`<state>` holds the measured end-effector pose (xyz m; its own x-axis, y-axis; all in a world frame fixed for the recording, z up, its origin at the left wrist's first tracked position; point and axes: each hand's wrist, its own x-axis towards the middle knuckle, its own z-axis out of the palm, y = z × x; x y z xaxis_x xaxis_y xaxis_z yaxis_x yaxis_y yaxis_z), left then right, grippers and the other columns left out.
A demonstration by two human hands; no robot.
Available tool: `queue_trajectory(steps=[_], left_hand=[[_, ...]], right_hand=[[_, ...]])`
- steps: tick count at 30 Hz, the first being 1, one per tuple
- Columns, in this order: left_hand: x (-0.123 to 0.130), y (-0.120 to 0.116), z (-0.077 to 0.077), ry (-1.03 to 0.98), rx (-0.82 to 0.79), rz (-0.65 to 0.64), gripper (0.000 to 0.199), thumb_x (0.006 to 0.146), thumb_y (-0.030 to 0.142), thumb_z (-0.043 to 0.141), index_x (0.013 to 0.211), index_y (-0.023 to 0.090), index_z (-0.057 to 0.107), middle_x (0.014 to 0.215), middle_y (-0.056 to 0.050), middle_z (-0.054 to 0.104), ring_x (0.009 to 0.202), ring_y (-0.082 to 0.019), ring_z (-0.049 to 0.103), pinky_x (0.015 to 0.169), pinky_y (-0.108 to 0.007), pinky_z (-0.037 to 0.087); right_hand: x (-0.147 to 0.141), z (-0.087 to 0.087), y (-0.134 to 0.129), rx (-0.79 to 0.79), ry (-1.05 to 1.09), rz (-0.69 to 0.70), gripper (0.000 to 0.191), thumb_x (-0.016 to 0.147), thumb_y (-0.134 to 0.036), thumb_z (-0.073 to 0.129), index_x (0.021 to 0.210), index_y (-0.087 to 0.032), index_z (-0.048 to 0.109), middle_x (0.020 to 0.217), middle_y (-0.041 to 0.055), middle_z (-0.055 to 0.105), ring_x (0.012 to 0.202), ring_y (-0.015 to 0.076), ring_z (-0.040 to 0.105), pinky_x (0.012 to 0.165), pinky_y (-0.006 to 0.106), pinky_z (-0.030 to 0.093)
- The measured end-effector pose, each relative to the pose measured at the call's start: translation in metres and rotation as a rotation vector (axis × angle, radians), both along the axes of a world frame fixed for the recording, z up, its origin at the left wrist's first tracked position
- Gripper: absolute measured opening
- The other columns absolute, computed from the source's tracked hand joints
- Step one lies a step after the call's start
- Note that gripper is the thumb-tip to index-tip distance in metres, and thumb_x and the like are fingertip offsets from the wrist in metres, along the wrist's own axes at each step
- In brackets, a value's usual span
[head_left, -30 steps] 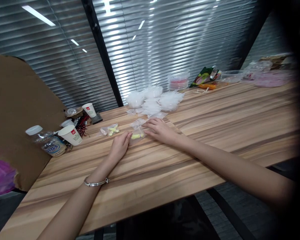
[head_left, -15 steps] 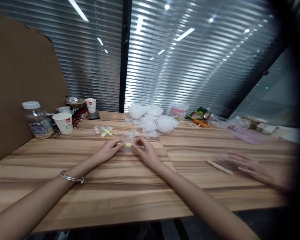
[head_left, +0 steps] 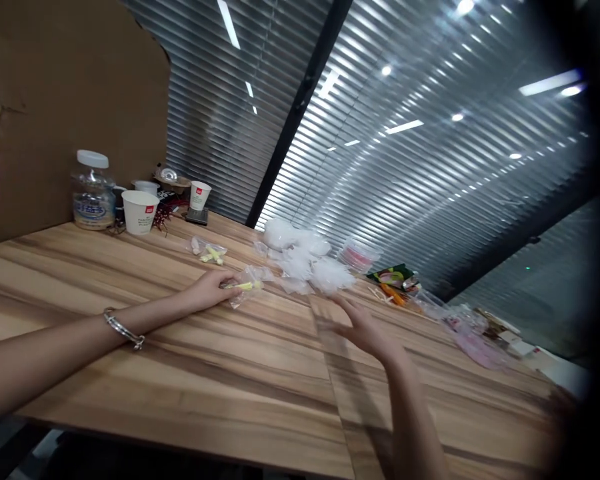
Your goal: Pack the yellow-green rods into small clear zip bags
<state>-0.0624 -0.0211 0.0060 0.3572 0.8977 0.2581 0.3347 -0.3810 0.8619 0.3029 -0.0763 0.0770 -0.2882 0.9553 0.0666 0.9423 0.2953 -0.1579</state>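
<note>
My left hand (head_left: 215, 289) pinches a small clear plastic bag (head_left: 257, 273) with a yellow strip-like piece (head_left: 249, 286) in it. My right hand (head_left: 363, 327) is apart from the bag, over the table to the right, with fingers spread and a little blurred; nothing shows in it. Its fingertips are close to a heap of clear plastic bags (head_left: 300, 263). Behind my left hand lies another clear bag with yellow pieces (head_left: 213, 255), beside a small pale piece (head_left: 195, 246).
At the left stand a lidded plastic jar (head_left: 93, 193) and a paper cup (head_left: 140, 212), with a second cup (head_left: 199, 195) farther back. A round clear tub (head_left: 360, 255), an orange item (head_left: 393, 294) and pinkish plastic (head_left: 480, 343) line the back right. A cardboard panel (head_left: 80, 100) rises at left.
My right hand has let go of the bag and moved right; my left hand keeps hold of it. The view has tilted. Another person's hand and a pale stick at the right are out of sight.
</note>
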Motion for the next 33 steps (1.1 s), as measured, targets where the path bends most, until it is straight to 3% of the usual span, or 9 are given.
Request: queue_trajectory(steps=[5, 8, 11, 13, 17, 23, 26, 29, 33], left_hand=[[0.007, -0.001, 0.000, -0.288, -0.189, 0.060, 0.046, 0.068, 0.048, 0.066, 0.102, 0.017, 0.062, 0.108, -0.004, 0.065, 0.099, -0.020, 0.060, 0.089, -0.031, 0.046], [0.009, -0.004, 0.002, -0.405, -0.218, 0.073, 0.044, 0.065, 0.043, 0.070, 0.099, 0.015, 0.062, 0.101, -0.006, 0.066, 0.095, -0.019, 0.061, 0.090, -0.032, 0.046], [0.009, -0.007, 0.004, -0.517, -0.264, 0.101, 0.044, 0.064, 0.036, 0.072, 0.102, 0.017, 0.060, 0.103, -0.005, 0.065, 0.096, -0.018, 0.061, 0.091, -0.032, 0.047], [0.010, -0.010, 0.006, -0.574, -0.304, 0.110, 0.043, 0.064, 0.032, 0.072, 0.103, 0.019, 0.060, 0.105, -0.005, 0.064, 0.098, -0.017, 0.061, 0.090, -0.030, 0.049], [0.017, -0.020, 0.010, -0.667, -0.446, 0.029, 0.046, 0.066, 0.029, 0.071, 0.109, 0.023, 0.056, 0.105, -0.005, 0.062, 0.096, -0.017, 0.062, 0.085, -0.034, 0.055], [0.025, -0.037, 0.017, -0.614, -0.584, -0.082, 0.044, 0.071, 0.034, 0.068, 0.112, 0.026, 0.056, 0.117, -0.005, 0.058, 0.098, -0.019, 0.062, 0.075, -0.038, 0.060], [0.025, -0.038, 0.018, -0.607, -0.582, -0.090, 0.038, 0.071, 0.031, 0.068, 0.108, 0.025, 0.060, 0.125, -0.004, 0.054, 0.110, -0.021, 0.056, 0.078, -0.037, 0.060], [0.023, -0.036, 0.016, -0.632, -0.563, -0.098, 0.035, 0.071, 0.028, 0.068, 0.106, 0.023, 0.062, 0.129, -0.004, 0.052, 0.118, -0.022, 0.051, 0.085, -0.038, 0.058], [0.022, -0.034, 0.016, -0.612, -0.531, -0.118, 0.038, 0.072, 0.034, 0.068, 0.107, 0.020, 0.062, 0.127, -0.007, 0.054, 0.116, -0.024, 0.053, 0.083, -0.038, 0.059]], right_hand=[[0.112, -0.039, -0.036, -0.090, -0.216, -0.336, 0.062, 0.072, -0.033, 0.058, 0.132, -0.028, 0.048, 0.130, 0.0098, 0.049, 0.120, 0.0272, 0.050, 0.096, 0.036, 0.042], [0.168, -0.057, -0.058, -0.116, -0.226, -0.468, 0.050, 0.074, -0.029, 0.053, 0.124, -0.026, 0.056, 0.117, 0.0102, 0.059, 0.110, 0.0261, 0.058, 0.088, 0.032, 0.047], [0.201, -0.069, -0.072, -0.221, -0.221, -0.528, 0.047, 0.075, -0.022, 0.046, 0.121, -0.021, 0.058, 0.105, 0.0118, 0.063, 0.098, 0.0247, 0.063, 0.082, 0.030, 0.048], [0.202, -0.076, -0.074, -0.190, -0.208, -0.502, 0.041, 0.078, -0.023, 0.042, 0.116, -0.017, 0.058, 0.102, 0.0138, 0.063, 0.096, 0.0255, 0.063, 0.083, 0.032, 0.047], [0.149, -0.082, -0.061, 0.027, -0.101, -0.373, 0.041, 0.087, -0.031, 0.030, 0.113, -0.012, 0.056, 0.111, 0.0168, 0.059, 0.102, 0.0260, 0.058, 0.089, 0.035, 0.043], [-0.001, -0.061, -0.011, -0.032, 0.219, 0.067, 0.034, 0.090, -0.037, 0.039, 0.111, -0.019, 0.060, 0.098, 0.0076, 0.063, 0.088, 0.0184, 0.058, 0.080, 0.029, 0.043], [-0.064, -0.048, 0.015, 0.069, 0.586, 0.070, 0.035, 0.086, -0.041, 0.049, 0.109, -0.017, 0.059, 0.075, 0.0032, 0.058, 0.061, 0.0115, 0.050, 0.060, 0.023, 0.040], [-0.108, -0.041, 0.031, 0.156, 1.019, 0.128, 0.032, 0.084, -0.041, 0.054, 0.104, -0.017, 0.054, 0.081, 0.0027, 0.056, 0.067, 0.0099, 0.051, 0.062, 0.022, 0.043], [-0.135, -0.053, 0.031, 0.208, 1.286, 0.123, 0.027, 0.084, -0.039, 0.054, 0.099, -0.017, 0.055, 0.076, 0.0008, 0.053, 0.069, 0.0089, 0.051, 0.068, 0.022, 0.043]])
